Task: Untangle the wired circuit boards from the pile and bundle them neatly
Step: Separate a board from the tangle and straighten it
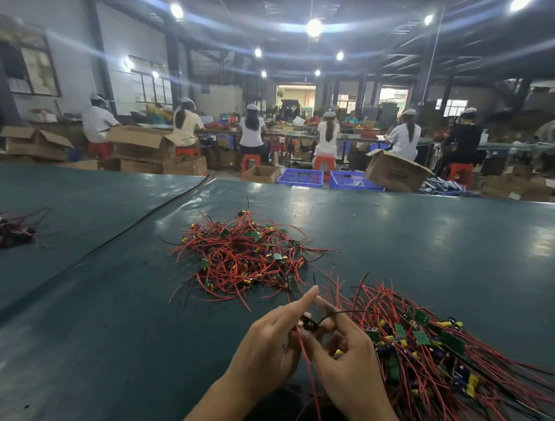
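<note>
Near the tabletop's front edge both hands meet over one wired board (308, 323): the left hand (268, 346) pinches its red wire with the forefinger stretched out, and the right hand (344, 356) curls closed around its black wire. The tangled pile (243, 258) lies mid-table beyond them, and the sorted bundle (432, 346) fans out just beside the right hand.
</note>
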Demonstrator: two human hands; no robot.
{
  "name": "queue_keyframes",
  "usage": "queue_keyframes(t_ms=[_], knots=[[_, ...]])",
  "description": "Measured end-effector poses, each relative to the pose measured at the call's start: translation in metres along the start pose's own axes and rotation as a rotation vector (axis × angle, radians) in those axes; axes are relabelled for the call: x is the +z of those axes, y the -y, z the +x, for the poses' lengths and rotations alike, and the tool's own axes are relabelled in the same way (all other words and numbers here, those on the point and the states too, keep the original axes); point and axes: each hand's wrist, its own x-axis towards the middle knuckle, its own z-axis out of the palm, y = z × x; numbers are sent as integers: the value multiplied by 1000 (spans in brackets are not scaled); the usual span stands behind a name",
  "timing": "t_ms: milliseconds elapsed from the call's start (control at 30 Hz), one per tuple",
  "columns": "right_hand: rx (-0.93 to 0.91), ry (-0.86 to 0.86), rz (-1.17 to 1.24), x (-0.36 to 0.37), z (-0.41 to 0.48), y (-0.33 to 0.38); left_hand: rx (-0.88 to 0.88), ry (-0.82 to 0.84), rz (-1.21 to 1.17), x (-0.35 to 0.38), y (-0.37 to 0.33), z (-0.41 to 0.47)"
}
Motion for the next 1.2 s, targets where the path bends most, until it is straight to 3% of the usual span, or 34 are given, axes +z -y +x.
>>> queue_keyframes(t_ms=[200, 367, 600, 800, 967, 1200], knots=[[-192, 5, -219, -2, 0, -8, -50, 57, 24, 2, 0, -2], [-307, -36, -172, -2, 1, -8, -51, 120, -15, -1, -1, 0], [-291, 11, -264, -5, 1, -3, -40, 64, -9, 4, 0, -1], [-183, 187, -359, -6, -3, -5, -66, -25, 58, 3, 2, -2], [-201, 111, -369, -5, -3, -3, -94, -55, 99, 2, 2, -2], [-251, 161, -325, -8, -2, 4, -81, -39, 159, 1, 4, -1]])
